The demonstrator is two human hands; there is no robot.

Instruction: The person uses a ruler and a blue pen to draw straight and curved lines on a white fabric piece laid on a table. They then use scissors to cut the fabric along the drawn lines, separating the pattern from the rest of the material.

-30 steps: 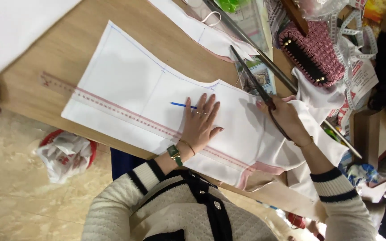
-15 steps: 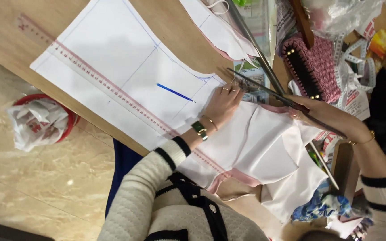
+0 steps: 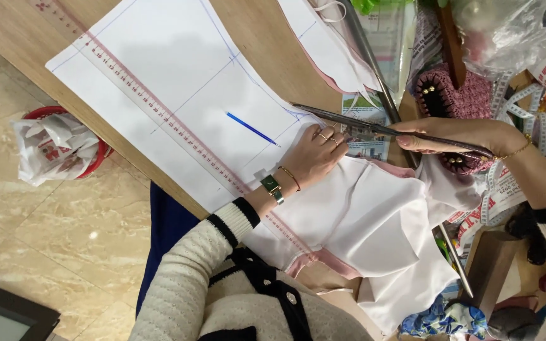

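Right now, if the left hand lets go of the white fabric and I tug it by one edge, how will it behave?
The white fabric looks thin and floppy: it already lies in soft folds right of the left hand, so it would likely bunch rather than slide flat. It drapes off the table edge, so it may slip down. The blue pen on it could roll.

Paper pattern (image 3: 178, 82) lies on table (image 3: 26, 50), w/ ruler (image 3: 159, 113) along its near edge & pen (image 3: 252, 129) on top, just left of left hand (image 3: 314, 158). Left hand rests on fabric (image 3: 374, 221), which overlaps pattern's right end. Right hand (image 3: 459, 136) sits right of left hand, above fabric, holding scissors (image 3: 349, 120); blades point left. Knitted bag (image 3: 456, 101) behind right hand. Bin (image 3: 58, 148) on floor, left of table.
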